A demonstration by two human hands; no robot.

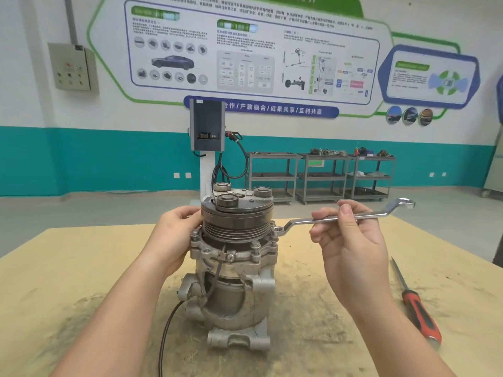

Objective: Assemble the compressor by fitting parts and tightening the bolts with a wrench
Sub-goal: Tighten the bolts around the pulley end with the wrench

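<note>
The compressor (234, 270) stands upright near the middle of the table (68, 268), a tan board with a worn, dusty, scuffed surface. Its body is rough cast aluminium, grey and grimy, with lugs at the base and a bolted flange around its upper part. Above the flange sits a dark ribbed pulley (236, 227), capped by a flat black clutch plate that carries 3 round metal bosses. A thin black cable (166, 330) leaves the lower left of the housing and curves down toward the near edge. The left hand (177, 235) rests against the left side of the pulley and flange, fingers curled loosely around the rim. The right hand (351, 240) pinches the wrench (343, 216) along its shank, thumb on top and fingers beneath. The wrench is a polished steel double ring spanner with offset ends; its left ring sits over a bolt (273, 231) at the right of the flange, and its other ring points up to the right. On the table well to the right lies a screwdriver (413, 303) with a slim metal shaft and a chunky red and black handle. Grey metal shelf carts (321, 175) stand along the teal and white wall behind.
</note>
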